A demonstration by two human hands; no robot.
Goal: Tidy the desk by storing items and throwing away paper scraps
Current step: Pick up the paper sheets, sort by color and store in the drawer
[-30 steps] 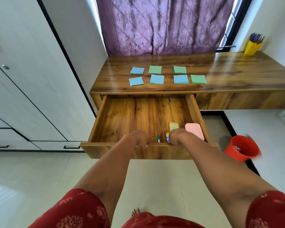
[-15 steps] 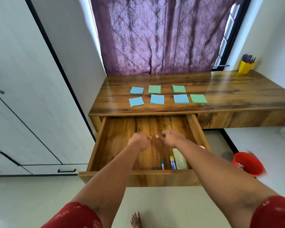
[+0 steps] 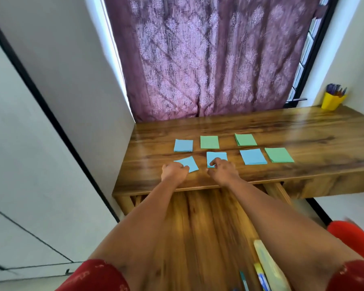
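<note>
On the counter (image 3: 302,127) I see seven small stacks of paper squares in two rows. My left hand (image 3: 173,172) is at the near-left blue stack (image 3: 189,163), which lies skewed, fingers curled onto its near corner; whether they pinch it or only touch I cannot tell. My right hand (image 3: 224,170) has its curled fingers on the near edge of the next blue stack (image 3: 216,157), and again I cannot tell if it grips. To the right in that near row lie another blue stack (image 3: 253,156) and a green stack (image 3: 278,155). In the far row sit a blue stack (image 3: 183,145), a green stack (image 3: 209,141) and a second green stack (image 3: 245,139). None of the stacks touch one another.

Below the counter edge the wooden drawer (image 3: 198,227) is pulled out under my forearms, with a pale yellow pad (image 3: 265,257) and a few marker-like items (image 3: 261,276) near its front, blurred. A yellow pen cup (image 3: 332,100) stands at the far right corner of the counter, well apart from the stacks. A red bin (image 3: 351,238) shows on the floor at right, blurred. A purple curtain (image 3: 208,59) hangs behind the counter.
</note>
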